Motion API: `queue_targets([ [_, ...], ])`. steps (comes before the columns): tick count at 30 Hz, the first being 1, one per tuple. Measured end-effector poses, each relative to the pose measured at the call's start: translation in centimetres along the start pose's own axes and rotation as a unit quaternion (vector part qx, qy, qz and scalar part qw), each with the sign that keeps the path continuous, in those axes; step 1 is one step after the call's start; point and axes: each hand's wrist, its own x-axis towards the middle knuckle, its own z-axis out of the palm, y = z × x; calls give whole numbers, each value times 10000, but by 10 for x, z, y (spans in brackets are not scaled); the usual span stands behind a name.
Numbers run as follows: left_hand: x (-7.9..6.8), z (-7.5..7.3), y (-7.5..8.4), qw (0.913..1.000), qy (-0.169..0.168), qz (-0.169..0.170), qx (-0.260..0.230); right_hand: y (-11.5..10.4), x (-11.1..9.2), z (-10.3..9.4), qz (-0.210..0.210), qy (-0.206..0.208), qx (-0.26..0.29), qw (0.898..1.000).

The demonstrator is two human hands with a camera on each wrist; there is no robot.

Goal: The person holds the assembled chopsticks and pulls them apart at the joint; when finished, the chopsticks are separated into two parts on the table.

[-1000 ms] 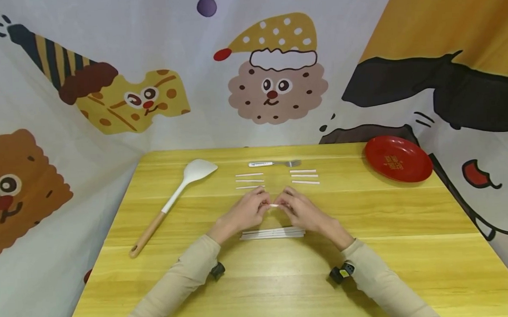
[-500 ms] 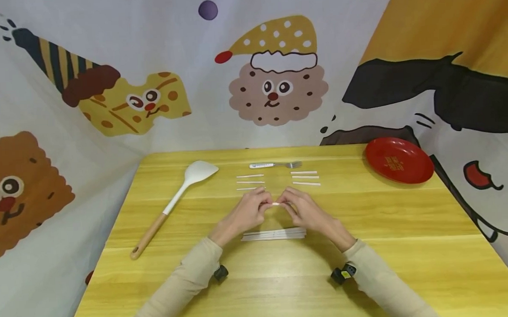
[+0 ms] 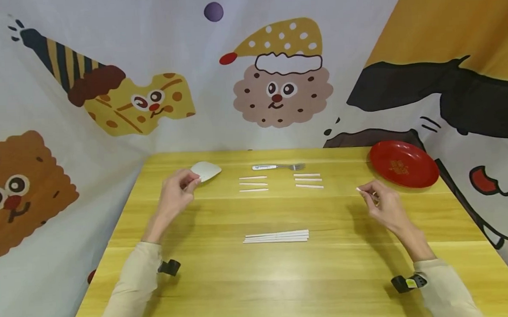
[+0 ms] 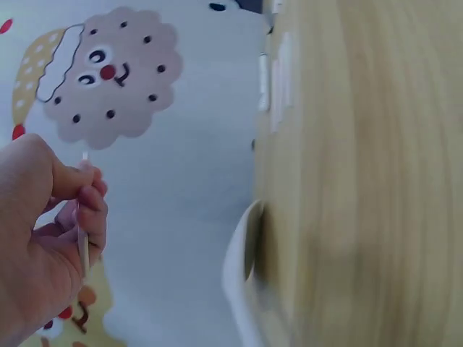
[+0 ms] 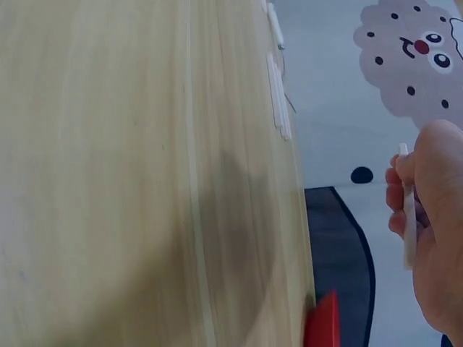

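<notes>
My left hand (image 3: 176,192) is raised over the left of the table, its tip near the spatula (image 3: 207,171) in the head view. Between thumb and fingers it pinches a short white stick piece (image 4: 84,249), whose lower end shows beside the palm in the left wrist view. Far to the right, my right hand (image 3: 383,205) holds another short white stick piece (image 5: 410,228) above the table. Midway between the hands lie two columns of short white sticks, a left group (image 3: 253,183) and a right group (image 3: 309,180). Longer white sticks (image 3: 276,237) lie side by side nearer the front.
Behind the short sticks lies a fork (image 3: 280,167) with a white handle. A red plate (image 3: 425,177) stands at the back right corner. The wooden table (image 3: 276,285) meets a printed cloth (image 3: 176,138) at its back. The left arm covers the spatula's handle in the head view.
Both hands were together at the middle on one white stick. They have moved apart, left and right, each with a short piece. The sticks on the table have stayed put.
</notes>
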Motion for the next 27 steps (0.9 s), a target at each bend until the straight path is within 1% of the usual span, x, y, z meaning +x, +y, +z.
queue_targets([
  [1, 0, -2, -1, 9998, -196, 49, 11, 2, -1, -2, 31, -164, -17, 9999],
  [3, -1, 2, 0, 9987, -506, 79, 81, 0, 0, 2, -41, -412, -10, 9991],
  [5, -2, 10, 2, 9972, -734, 66, 121, -4, 3, 10, -113, -446, 65, 9989],
  [7, -2, 20, 6, 9959, -883, 100, 144, -7, 8, 19, -165, -397, 104, 9990],
  [10, 1, 34, 12, 9932, -1154, 133, 96, -12, 14, 30, -197, -367, 37, 9991],
  [15, 7, 58, 18, 9862, -1643, 165, 74, -17, 25, 46, -223, -652, -64, 9976],
  [23, 23, 97, 19, 9789, -1995, 383, 234, -20, 42, 70, -311, -884, 115, 9955],
  [27, 32, 111, 19, 9737, -2213, 416, 345, -21, 48, 79, -289, -1109, 82, 9934],
])
